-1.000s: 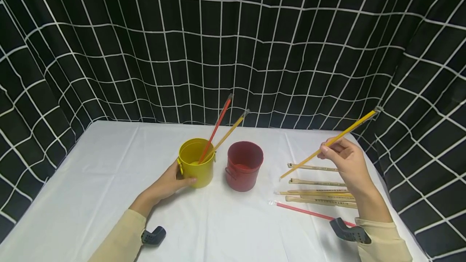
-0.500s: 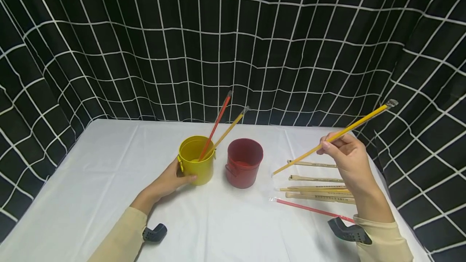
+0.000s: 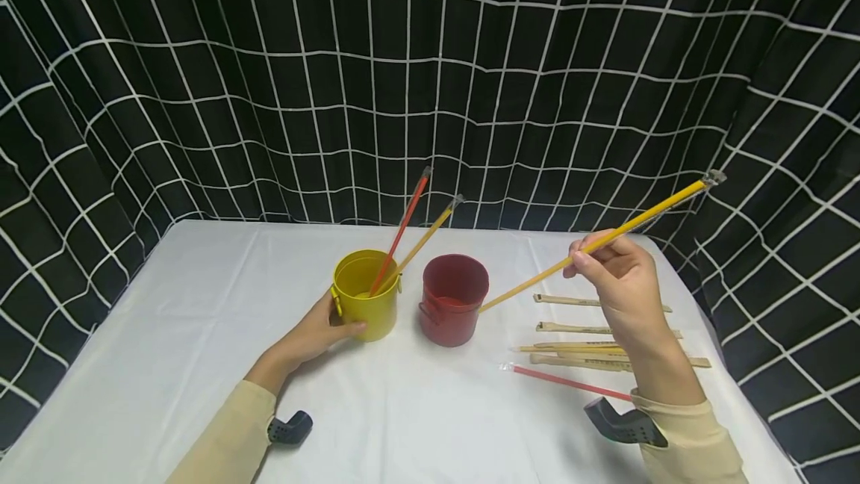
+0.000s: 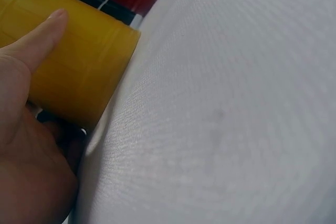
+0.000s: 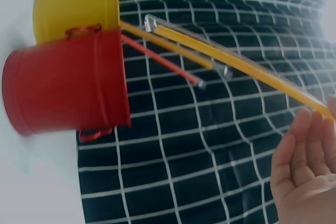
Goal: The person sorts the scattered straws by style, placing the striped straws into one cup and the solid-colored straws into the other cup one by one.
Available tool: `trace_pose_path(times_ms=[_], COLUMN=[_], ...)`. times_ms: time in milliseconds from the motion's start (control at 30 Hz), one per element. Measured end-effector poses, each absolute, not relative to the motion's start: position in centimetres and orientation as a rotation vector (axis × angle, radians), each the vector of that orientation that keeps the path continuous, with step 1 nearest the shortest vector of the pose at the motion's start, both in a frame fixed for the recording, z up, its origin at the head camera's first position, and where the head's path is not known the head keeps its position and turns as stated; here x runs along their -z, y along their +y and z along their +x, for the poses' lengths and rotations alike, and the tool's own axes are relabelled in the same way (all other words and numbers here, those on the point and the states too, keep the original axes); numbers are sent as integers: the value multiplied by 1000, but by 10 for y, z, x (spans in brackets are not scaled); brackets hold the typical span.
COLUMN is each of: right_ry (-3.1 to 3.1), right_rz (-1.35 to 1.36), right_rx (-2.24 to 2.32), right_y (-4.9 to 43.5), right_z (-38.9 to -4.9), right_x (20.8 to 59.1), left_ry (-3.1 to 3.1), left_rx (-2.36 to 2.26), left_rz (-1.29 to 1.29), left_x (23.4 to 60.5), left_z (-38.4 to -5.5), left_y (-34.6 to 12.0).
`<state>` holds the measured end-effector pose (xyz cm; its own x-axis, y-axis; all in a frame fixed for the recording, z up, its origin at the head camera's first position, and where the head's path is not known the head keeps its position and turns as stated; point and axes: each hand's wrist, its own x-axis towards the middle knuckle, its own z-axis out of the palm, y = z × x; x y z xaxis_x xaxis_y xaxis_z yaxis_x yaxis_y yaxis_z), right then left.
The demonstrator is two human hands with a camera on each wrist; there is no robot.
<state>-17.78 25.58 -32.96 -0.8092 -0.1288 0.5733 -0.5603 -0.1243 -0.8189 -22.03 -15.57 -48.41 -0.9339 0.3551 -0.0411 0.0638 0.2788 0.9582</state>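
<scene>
My left hand (image 3: 312, 334) grips the small yellow bucket (image 3: 372, 317), its thumb (image 4: 50, 30) laid along the side and the other fingers behind. A red straw (image 3: 410, 213) and a yellow straw (image 3: 430, 237) in clear wrappers lean out of that bucket. Between the hands stands a small red bucket (image 3: 449, 320). Thumb and fingertips of my right hand (image 3: 621, 271) pinch another yellow straw (image 3: 645, 216), also in clear film, tilted over the table's right side. Its lower end overlaps the red bucket's right side in the head view; in the right wrist view it shows beyond the rim.
Several tan sticks with dark print (image 3: 578, 329) lie on the white cloth (image 3: 416, 417) at the right, partly behind the right forearm. A pink-red straw (image 3: 571, 382) lies in front of them. A black curtain with white grid lines (image 3: 430, 81) encloses the back and sides.
My right hand has moved left with the yellow straw, whose lower end has come from over the cloth to the red bucket's side. The left hand and both buckets stay put.
</scene>
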Motion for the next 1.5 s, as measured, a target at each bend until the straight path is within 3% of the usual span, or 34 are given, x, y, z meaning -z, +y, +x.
trace_pose_path(times_ms=[1000, 1500], right_ry=[-1771, -2151], right_rz=[748, 612], right_rx=[-2044, -1820], right_y=[171, 135], right_z=[-194, -213], right_x=[321, 336], left_ry=[2326, 2312], left_rx=[-1686, -1698], left_rz=[380, 375], left_x=[481, 482], left_z=[-221, -220], left_y=[-157, -154])
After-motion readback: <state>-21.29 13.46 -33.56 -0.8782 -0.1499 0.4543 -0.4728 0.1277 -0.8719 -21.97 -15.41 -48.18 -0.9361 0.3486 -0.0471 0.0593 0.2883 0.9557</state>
